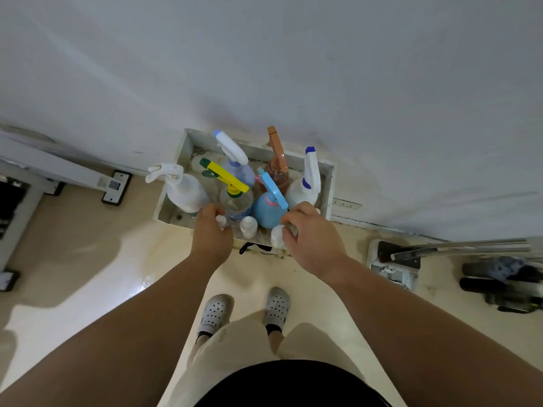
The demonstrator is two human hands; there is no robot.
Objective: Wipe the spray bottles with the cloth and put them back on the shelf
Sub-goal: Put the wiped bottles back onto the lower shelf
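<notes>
Colours: shelf box [182, 160] off-white, spray bottle [185, 192] all white, clear bottle [236, 201] yellow trigger with green nozzle, sky-blue bottle [269, 214] blue trigger, amber bottle [277, 173] orange trigger, white bottle [302, 192] dark-blue accents, small white bottles [248, 226], clogs [214, 314] grey with hole pattern, floor [88, 224] cream.

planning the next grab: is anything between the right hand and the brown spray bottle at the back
Yes. The blue spray bottle stands in front of the brown spray bottle, between it and the right hand.
</notes>
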